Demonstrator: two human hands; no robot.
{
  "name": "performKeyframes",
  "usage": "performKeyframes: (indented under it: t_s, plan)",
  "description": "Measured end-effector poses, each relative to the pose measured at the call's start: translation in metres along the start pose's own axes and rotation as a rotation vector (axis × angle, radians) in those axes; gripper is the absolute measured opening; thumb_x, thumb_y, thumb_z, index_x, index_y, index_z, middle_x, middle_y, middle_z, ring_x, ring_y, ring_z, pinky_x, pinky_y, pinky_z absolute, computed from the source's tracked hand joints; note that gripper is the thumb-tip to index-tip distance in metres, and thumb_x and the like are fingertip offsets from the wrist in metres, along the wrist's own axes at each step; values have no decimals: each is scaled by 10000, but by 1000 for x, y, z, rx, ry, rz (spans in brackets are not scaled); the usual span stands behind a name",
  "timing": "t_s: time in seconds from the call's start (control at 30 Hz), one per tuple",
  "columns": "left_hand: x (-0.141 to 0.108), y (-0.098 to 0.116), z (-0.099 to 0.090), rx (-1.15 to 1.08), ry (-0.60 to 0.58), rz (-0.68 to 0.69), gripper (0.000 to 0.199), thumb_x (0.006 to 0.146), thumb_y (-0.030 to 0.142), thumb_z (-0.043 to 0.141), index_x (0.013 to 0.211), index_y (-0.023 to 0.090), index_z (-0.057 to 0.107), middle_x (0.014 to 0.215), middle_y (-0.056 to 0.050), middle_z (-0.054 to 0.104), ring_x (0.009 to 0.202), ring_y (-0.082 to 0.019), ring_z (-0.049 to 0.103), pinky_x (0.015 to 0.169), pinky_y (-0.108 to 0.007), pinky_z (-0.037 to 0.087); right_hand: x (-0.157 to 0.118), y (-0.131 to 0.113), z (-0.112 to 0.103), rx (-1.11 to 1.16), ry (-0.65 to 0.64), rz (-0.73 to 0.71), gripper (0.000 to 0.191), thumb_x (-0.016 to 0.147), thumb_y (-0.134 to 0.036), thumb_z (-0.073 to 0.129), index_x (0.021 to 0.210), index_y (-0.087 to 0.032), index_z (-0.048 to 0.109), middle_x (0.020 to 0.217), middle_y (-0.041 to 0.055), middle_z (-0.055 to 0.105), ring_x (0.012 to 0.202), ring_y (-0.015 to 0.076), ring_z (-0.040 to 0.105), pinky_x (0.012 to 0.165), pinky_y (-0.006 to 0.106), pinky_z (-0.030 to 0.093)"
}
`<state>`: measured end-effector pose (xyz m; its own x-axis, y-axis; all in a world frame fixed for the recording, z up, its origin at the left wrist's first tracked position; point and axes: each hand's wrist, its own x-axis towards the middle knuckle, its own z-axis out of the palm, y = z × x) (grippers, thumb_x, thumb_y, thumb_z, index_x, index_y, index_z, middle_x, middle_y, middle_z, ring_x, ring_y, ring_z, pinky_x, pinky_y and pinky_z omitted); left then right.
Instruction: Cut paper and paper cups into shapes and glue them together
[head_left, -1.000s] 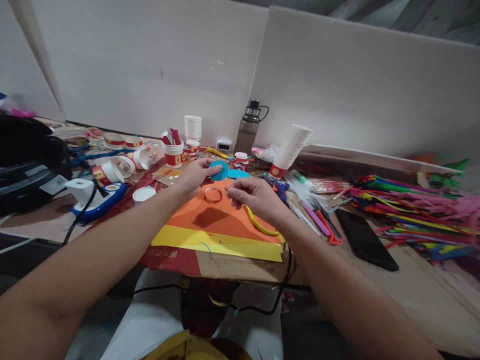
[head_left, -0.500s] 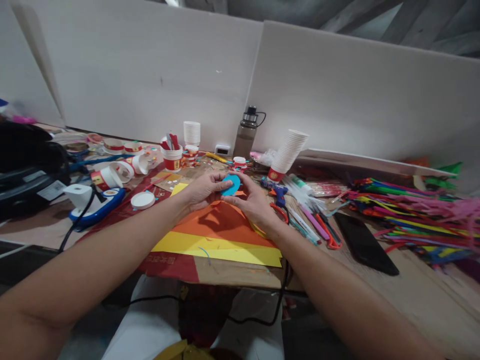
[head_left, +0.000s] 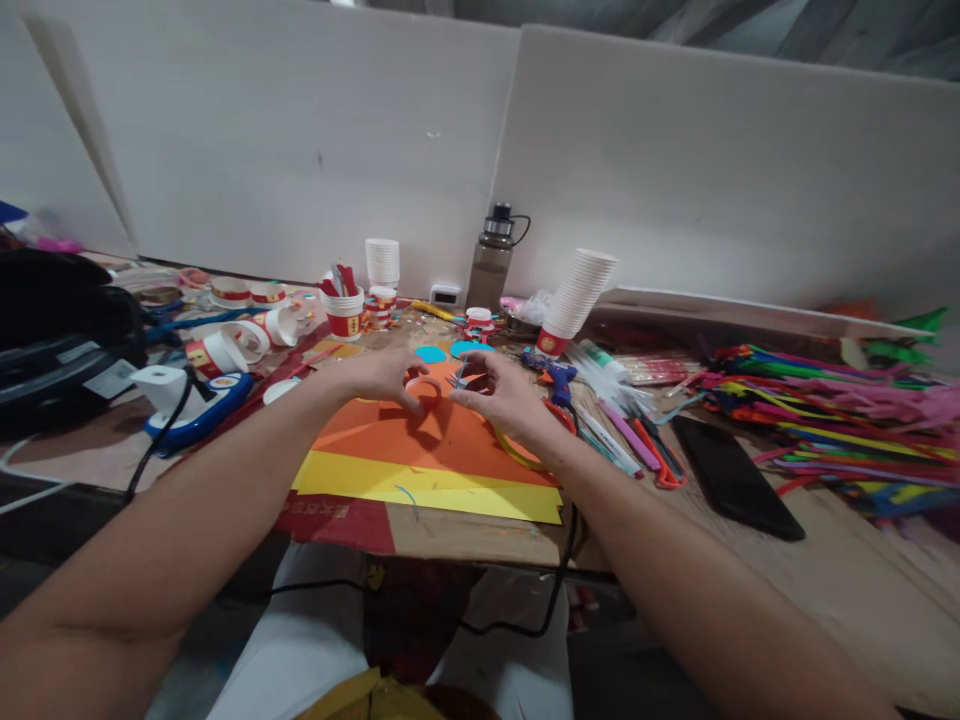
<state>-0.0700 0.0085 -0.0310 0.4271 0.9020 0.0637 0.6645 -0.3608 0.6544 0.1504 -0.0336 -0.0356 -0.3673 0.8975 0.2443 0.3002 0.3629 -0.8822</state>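
Two blue discs, one (head_left: 430, 355) on the left and another (head_left: 471, 349) on the right, lie just beyond my hands at the far side of the orange sheet (head_left: 367, 437). Over that sheet, my left hand (head_left: 390, 381) is open, with thumb and fingers apart. Facing it, my right hand (head_left: 499, 392) has curled fingers near a small greyish item that is too small to make out; whether it is gripped is unclear. Beneath the orange sheet a yellow sheet (head_left: 442, 494) shows along the near edge.
Scissors with orange handles (head_left: 669, 472), pens and a black phone (head_left: 739, 477) lie to the right, with colourful strips (head_left: 832, 420) beyond. Stacked paper cups (head_left: 581, 295) and a bottle (head_left: 491, 262) stand at the back. Cups and a blue-white device (head_left: 199, 415) are on the left.
The blue disc has left my hands, and two blue discs now show lying beyond them. My hands have moved apart, and my left hand has opened.
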Motion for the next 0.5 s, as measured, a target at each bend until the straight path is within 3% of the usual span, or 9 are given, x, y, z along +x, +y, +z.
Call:
performKeyframes:
  t_s: [0.13, 0.27, 0.4, 0.5]
  plan:
    - [3, 0, 9, 41, -12, 43, 198, 459, 196, 784, 636, 251, 715, 596, 21, 622, 556, -148, 496, 538, -247, 299, -1, 1, 2, -152, -36, -68, 430, 767, -294, 717, 1153, -160, 583, 1064, 71, 645, 765, 136, 584, 724, 307, 502]
    - [3, 8, 9, 145, 8, 86, 171, 524, 180, 745, 682, 230, 702, 684, -6, 653, 633, -176, 545, 582, -263, 348, -4, 3, 1, -324, -26, -108, 514, 779, -286, 725, 1246, -140, 569, 1039, 78, 630, 771, 144, 551, 734, 311, 486]
    - [-1, 17, 7, 99, 146, 141, 373, 542, 218, 772, 907, 216, 698, 952, -47, 700, 868, -233, 616, 741, -287, 431, -5, 0, -1, -419, 50, -119, 509, 793, -309, 727, 1247, -131, 580, 1077, 96, 616, 861, 175, 562, 776, 326, 482]
    - [-1, 19, 12, 27, 236, 127, 498, 535, 245, 803, 1011, 201, 661, 1056, -70, 682, 940, -243, 621, 802, -304, 450, -5, -2, -3, -481, 135, -151, 500, 803, -320, 723, 1237, -112, 587, 1082, 111, 605, 910, 196, 561, 809, 338, 477]
